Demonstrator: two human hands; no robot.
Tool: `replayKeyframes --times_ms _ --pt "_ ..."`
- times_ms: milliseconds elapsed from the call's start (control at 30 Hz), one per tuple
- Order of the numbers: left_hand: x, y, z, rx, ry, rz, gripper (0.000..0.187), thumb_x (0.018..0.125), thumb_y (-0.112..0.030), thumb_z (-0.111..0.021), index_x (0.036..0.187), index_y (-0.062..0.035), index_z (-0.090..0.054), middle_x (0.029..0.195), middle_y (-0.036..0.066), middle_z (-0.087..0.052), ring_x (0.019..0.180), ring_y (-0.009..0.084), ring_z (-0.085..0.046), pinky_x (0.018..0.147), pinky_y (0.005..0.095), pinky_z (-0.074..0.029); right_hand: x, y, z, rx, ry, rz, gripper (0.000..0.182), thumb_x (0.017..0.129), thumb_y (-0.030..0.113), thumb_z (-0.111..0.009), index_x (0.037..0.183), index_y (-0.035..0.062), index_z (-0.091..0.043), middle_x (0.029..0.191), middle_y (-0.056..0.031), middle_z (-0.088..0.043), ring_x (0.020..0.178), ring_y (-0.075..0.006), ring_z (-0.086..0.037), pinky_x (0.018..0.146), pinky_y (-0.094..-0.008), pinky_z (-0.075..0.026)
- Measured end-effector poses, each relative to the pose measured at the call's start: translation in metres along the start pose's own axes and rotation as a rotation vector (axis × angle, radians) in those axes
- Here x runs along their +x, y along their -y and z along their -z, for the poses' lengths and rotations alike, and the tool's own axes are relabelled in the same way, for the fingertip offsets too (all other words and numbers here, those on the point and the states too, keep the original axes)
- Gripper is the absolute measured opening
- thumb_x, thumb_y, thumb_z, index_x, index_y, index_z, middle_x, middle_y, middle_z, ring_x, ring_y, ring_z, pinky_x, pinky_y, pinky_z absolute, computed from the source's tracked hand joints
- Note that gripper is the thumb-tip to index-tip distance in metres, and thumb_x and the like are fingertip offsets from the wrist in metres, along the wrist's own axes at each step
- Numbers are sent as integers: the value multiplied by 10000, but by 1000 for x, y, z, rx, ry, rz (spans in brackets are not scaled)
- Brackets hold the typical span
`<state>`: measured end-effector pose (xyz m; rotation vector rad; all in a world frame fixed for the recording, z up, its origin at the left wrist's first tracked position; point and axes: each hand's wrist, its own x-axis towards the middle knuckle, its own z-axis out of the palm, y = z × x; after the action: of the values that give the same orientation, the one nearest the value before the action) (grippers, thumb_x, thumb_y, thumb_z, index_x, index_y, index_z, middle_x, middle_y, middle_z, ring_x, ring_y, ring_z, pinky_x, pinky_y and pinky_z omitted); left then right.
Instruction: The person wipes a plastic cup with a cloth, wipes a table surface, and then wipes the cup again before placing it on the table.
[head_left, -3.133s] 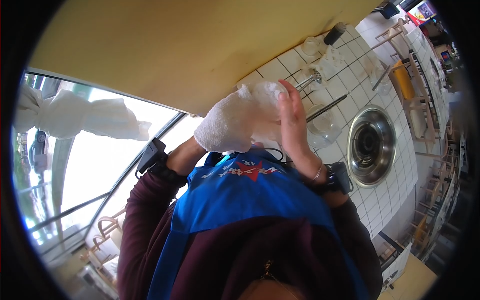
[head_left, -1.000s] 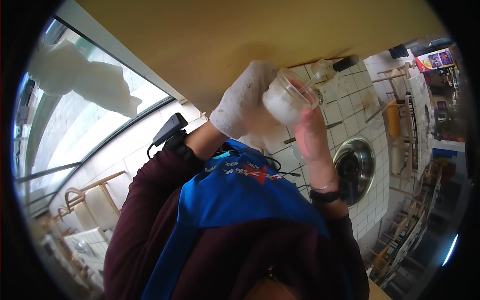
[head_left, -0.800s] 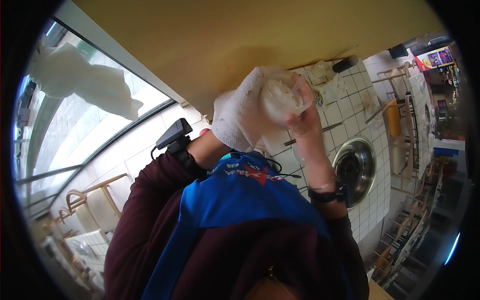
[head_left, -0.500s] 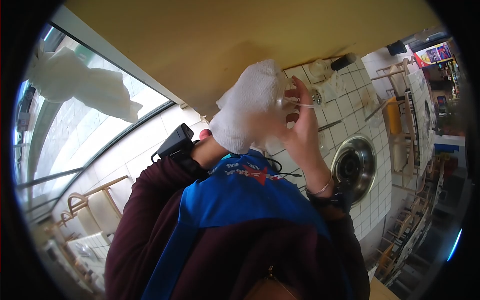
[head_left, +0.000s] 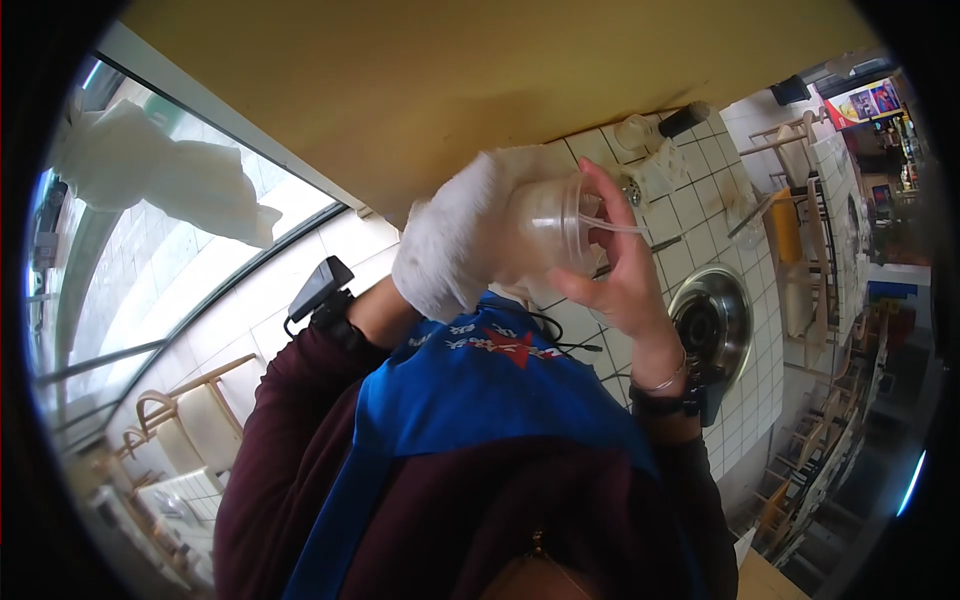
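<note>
1. The head camera looks down over the person's own chest, so a blue apron [head_left: 480, 390] and dark red sleeves fill the near part of the view.
2. The left hand [head_left: 455, 245] is wrapped in a white cloth [head_left: 440, 255]. It is closed around the cloth, and its fingers are hidden under the fabric.
3. The cloth presses against a clear plastic cup [head_left: 550, 225], which is held up in front of the chest, tilted on its side.
4. The right hand [head_left: 625, 280] grips the cup from the right, with the fingers curled around its rim and wall.
5. Both wrists carry a black band; the left one has a small black device [head_left: 318, 290] sticking up from it.
6. Past the hands lies a white tiled counter [head_left: 690, 205].
7. A round steel burner [head_left: 712, 325] is set into the counter, to the right of the right hand.
8. At the far end of the counter stand a small clear cup [head_left: 637, 130] and a black-capped bottle [head_left: 685, 117] lying on its side.
9. A white cloth bundle [head_left: 160, 180] shows at far left, against bright windows.
10. Wooden chairs [head_left: 190, 425] show at near left, and more furniture stands at far right.
</note>
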<state>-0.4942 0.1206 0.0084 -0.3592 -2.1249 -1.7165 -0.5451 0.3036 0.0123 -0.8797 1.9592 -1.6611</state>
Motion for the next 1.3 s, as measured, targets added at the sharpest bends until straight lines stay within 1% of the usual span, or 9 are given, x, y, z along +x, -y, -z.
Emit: replayKeyframes --times_ms 67,100,433,633,800,833,933,1133,1300 --pt "4 -16 -6 507 182 416 539 752 -310 -692 1161 -22 -491 898 135 -623 779 274 -640 718 353 -504 2 5 -3 -105 -6 59 919 639 148 -785 1414 113 -292 1251 -124 -429 1154 -235 -460 904 -356 -443" --pt "-24 46 -11 186 64 185 595 741 -453 -653 1151 -48 -504 850 138 -634 749 306 -643 683 399 -497 2 7 -4 -212 -16 117 930 637 153 -790 1416 111 -284 1254 -129 -427 1167 -241 -451 911 -360 -438" --pt "-18 21 -13 -204 -65 526 774 664 -184 -805 1296 -32 -384 1262 147 -468 1126 273 -494 949 364 -405 0 10 -20 -309 -199 47 900 637 316 -827 1324 11 -332 1155 -147 -449 928 -248 -516 759 -357 -492" --pt "-21 11 -3 431 -56 -95 619 702 -110 -750 1231 -52 -435 1184 128 -494 1095 248 -501 936 362 -398 5 12 -21 -420 -167 57 770 625 251 -797 1249 37 -402 1123 -145 -442 896 -266 -521 738 -354 -493" --pt "-6 38 13 -34 210 213 517 588 -103 -790 1035 -53 -535 1067 77 -522 998 218 -522 835 322 -423 2 17 -12 -371 60 145 776 587 152 -769 1268 78 -404 1160 -142 -421 996 -282 -502 854 -372 -458" --pt "-10 37 9 -399 122 733 614 558 -108 -798 1102 -52 -519 1082 81 -524 998 207 -527 848 320 -423 2 17 -12 -368 57 142 776 587 152 -769 1268 78 -404 1160 -142 -421 996 -282 -502 854 -372 -458" --pt "-17 39 6 -130 238 193 685 578 -112 -795 1188 -49 -490 1110 92 -529 1011 239 -536 866 340 -431 0 16 -5 -383 83 138 805 577 138 -769 1285 87 -390 1171 -144 -420 1038 -304 -483 888 -383 -445" --pt "-42 66 7 157 245 -54 796 591 -162 -823 1281 -49 -442 1185 134 -516 1065 315 -521 897 368 -431 -2 9 -11 -586 72 114 816 578 154 -789 1282 84 -382 1205 -147 -427 1104 -341 -444 937 -422 -407" --pt "-33 48 6 33 358 226 736 629 -168 -818 1263 -48 -466 1209 102 -513 1102 234 -517 940 339 -422 -3 0 -21 -612 48 209 818 576 164 -794 1272 72 -374 1179 -147 -460 1105 -351 -435 938 -420 -394"
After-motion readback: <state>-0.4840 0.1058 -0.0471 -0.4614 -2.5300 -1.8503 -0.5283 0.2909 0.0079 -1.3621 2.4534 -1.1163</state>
